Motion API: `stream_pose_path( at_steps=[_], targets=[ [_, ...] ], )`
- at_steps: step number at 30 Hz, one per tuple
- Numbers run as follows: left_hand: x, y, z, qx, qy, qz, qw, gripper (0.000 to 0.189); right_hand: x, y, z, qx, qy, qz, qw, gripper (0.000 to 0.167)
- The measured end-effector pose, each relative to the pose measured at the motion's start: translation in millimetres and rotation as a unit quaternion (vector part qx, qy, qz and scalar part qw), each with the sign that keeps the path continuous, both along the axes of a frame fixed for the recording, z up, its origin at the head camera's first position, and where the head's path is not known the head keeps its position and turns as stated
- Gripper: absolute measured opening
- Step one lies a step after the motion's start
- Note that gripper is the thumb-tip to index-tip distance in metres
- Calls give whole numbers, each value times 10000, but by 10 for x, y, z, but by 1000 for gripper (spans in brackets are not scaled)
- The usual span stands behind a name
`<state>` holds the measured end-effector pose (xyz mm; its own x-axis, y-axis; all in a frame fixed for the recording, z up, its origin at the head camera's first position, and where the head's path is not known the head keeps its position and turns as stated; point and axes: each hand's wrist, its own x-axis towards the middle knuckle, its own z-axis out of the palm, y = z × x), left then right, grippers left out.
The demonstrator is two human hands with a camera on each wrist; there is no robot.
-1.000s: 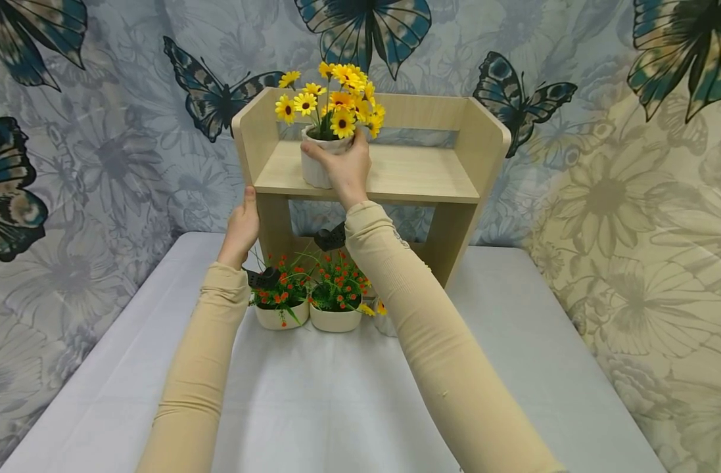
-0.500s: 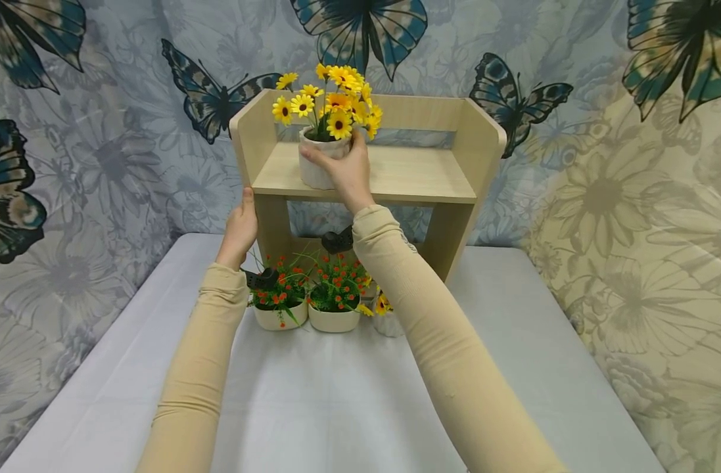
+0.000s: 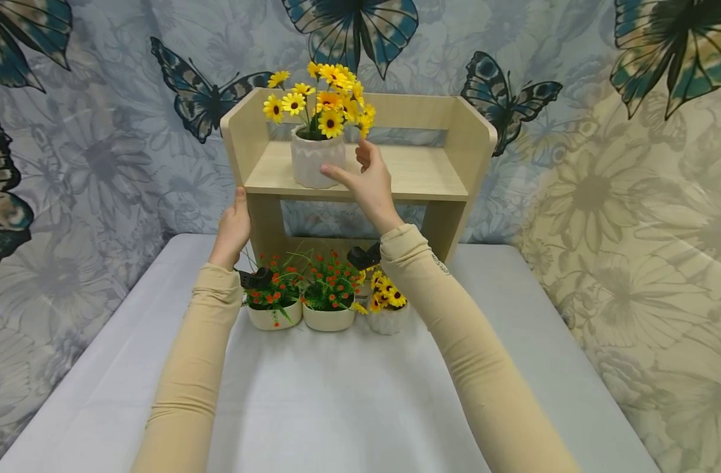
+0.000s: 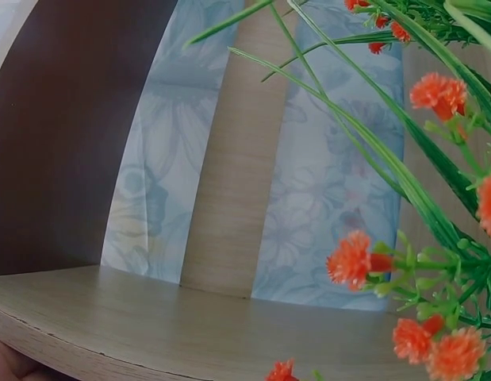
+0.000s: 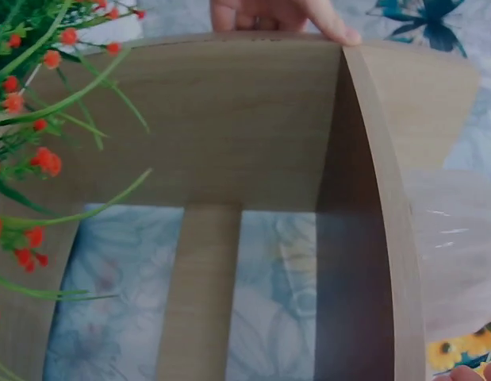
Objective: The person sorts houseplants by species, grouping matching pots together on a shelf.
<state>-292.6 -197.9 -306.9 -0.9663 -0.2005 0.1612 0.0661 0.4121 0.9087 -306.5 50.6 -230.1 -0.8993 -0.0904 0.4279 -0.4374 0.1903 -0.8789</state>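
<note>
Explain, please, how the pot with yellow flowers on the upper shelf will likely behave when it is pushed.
The white pot would probably slide before tipping, since its base looks broad. The yellow flowers may sway on their thin stems. Standing near the front edge of the upper shelf, the pot could fall if pushed outward.

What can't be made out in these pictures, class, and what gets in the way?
Right hand, right wrist view: all but some fingers cut off by the bottom-right corner.
White pot, head view: the right thumb's overlap hides whether they touch.
Left hand, right wrist view: partly cut off by the top edge.
Red-flowered plant, left wrist view: its lower part lies outside the frame.
</note>
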Motion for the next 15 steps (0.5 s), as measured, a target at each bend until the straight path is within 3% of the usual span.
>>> stream_pose_path(
  at_steps=[10,15],
  targets=[
    [7,-9,0,78,59,-30,9999,89,299,212,-157,-272,154,503,9982,79],
    [7,-4,7,119,36,-84,9999,90,556,336,-204,-460,93,869,9951,76]
  ],
)
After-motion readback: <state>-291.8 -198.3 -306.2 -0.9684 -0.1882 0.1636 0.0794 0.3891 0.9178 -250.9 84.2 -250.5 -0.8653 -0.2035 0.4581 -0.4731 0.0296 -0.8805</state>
